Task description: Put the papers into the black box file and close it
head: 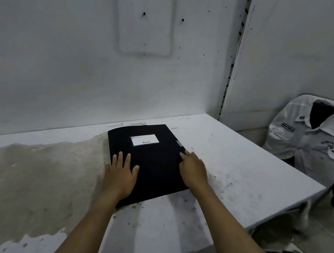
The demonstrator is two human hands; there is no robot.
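Box file (152,162) on table (240,174), both hands on it, shirt-draped chair (312,141) right

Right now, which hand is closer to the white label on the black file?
Right. The right hand sits at the file's right edge, fingertips just below-right of the label; the left hand lies flat lower down.

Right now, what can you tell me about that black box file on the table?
The black box file lies flat and closed on the white table, turned at an angle to its edge. Its cover looks matte, with a white label near the far end and a small grey tab on its right edge. The left hand presses flat on the near-left corner; the right hand touches the right edge. No papers show.
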